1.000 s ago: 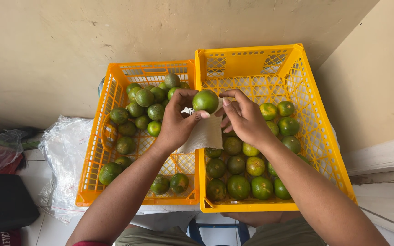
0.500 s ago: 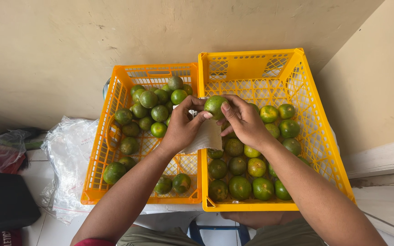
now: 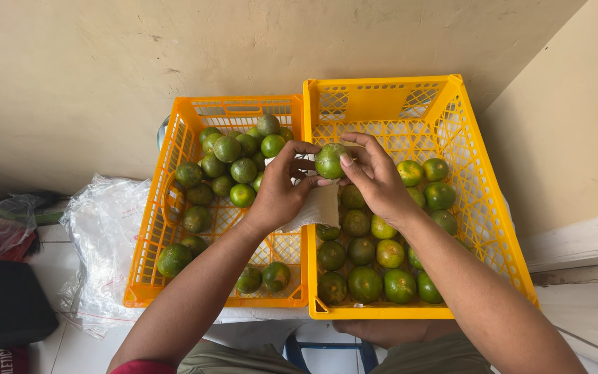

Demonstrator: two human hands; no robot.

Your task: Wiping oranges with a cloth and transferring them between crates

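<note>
Green citrus fruit (image 3: 331, 161) pinched between both hands, left hand (image 3: 279, 194) also clutching white cloth (image 3: 316, 206), right hand (image 3: 375, 181).

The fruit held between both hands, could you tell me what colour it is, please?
Green, with a faint yellowish tinge; the fruit shows best in the head view.

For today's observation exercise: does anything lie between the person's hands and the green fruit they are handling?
Only partly. The right hand grips the green fruit bare; a white cloth sits between the left hand and the fruit's underside.
</note>
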